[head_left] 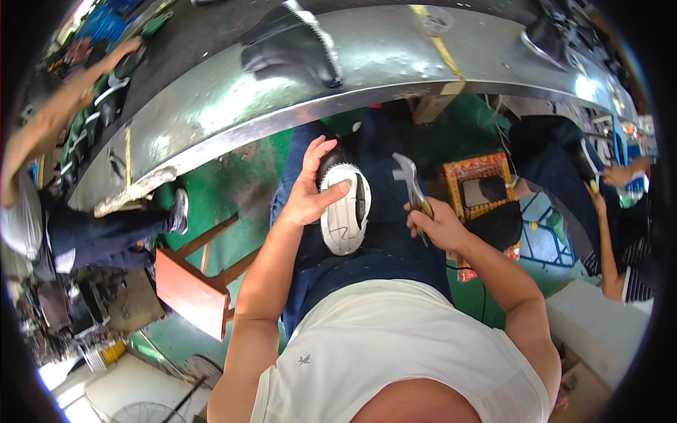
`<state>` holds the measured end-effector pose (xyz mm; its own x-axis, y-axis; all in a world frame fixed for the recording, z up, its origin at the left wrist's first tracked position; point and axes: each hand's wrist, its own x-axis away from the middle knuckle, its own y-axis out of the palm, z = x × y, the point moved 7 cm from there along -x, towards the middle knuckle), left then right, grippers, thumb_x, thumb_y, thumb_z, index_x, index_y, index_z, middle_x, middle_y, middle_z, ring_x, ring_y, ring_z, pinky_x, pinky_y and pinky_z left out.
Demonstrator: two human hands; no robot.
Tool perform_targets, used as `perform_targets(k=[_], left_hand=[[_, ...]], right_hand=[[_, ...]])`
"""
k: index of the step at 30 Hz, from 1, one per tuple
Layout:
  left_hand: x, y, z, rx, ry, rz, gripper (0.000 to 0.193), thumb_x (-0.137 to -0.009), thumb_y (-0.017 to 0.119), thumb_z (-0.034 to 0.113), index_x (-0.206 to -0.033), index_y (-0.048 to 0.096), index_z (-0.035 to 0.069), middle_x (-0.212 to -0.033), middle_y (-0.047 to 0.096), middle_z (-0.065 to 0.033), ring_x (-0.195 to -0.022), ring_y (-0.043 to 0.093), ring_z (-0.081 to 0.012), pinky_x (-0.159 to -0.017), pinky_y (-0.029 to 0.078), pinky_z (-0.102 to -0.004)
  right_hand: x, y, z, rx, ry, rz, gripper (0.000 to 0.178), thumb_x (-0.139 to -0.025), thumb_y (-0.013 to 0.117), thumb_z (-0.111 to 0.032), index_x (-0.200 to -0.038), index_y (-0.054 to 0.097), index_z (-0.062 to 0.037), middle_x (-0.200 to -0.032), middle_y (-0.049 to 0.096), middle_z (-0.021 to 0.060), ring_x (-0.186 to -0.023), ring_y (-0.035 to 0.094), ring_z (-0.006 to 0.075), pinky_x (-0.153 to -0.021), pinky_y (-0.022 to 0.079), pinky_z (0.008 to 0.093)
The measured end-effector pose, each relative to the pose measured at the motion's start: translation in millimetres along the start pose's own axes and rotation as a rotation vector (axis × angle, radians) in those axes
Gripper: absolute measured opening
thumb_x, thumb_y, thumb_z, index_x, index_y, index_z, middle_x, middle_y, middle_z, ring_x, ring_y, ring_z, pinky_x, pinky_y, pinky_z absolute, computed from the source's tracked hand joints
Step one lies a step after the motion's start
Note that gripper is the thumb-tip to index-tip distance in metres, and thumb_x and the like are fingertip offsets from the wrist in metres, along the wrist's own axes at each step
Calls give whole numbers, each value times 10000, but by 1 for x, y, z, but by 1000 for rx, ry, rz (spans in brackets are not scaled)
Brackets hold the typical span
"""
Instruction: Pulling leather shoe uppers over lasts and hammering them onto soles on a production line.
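Left hand (310, 194) closed around a white-soled shoe (345, 211) lying sole-up, lengthwise on the lap; right hand (434, 225) grips lasting pliers (410, 180) just right of it, jaws pointing away

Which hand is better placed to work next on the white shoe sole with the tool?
Probably the right hand: it grips the metal pliers beside the upturned white rubber shoe sole. The left hand is occupied steadying that shoe.

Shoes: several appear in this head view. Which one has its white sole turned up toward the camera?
The shoe on the person's lap, steadied by the left hand. The black shoe on the metal conveyor shows its upper instead.
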<state>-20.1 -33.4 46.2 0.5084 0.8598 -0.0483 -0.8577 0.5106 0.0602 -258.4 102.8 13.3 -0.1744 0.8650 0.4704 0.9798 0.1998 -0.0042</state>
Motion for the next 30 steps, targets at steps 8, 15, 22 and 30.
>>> perform_targets(k=[8, 15, 22, 30], left_hand=[[41, -40, -18, -71, -60, 156, 551, -1007, 584, 321, -1504, 415, 152, -1666, 107, -220, -1543, 128, -323, -1224, 147, -422], [50, -46, -14, -164, -104, 180, 535, -1030, 572, 315, -1504, 412, 127, -1664, 131, -238, -1543, 149, -329, -1225, 172, -410], [55, -51, -50, -1, -149, 236, 456, -1011, 574, 112, -1457, 480, 97, -1502, 428, -141, -1343, 434, -219, -1129, 345, -335], [41, -37, -51, 204, -114, 351, 430, -993, 570, 28, -1416, 523, 87, -1190, 596, -18, -1035, 555, -101, -938, 466, -260]], right_hand=[[-9, 76, -68, 359, -34, -321, 241, -976, 615, -204, -1146, 637, -35, -815, 660, 86, -746, 630, 163, -724, 504, 328], [-34, 102, -67, 25, -16, -333, 258, -1013, 590, -216, -1130, 618, 12, -793, 635, 63, -752, 639, 141, -694, 512, 305], [-65, 91, -70, 714, -261, -255, 234, -1000, 591, -222, -1013, 578, 11, -877, 660, 250, -771, 653, 433, -717, 529, 455], [-74, 73, -58, 563, -261, -239, 321, -969, 620, -201, -1243, 608, -35, -868, 691, 188, -854, 677, 383, -768, 522, 430]])
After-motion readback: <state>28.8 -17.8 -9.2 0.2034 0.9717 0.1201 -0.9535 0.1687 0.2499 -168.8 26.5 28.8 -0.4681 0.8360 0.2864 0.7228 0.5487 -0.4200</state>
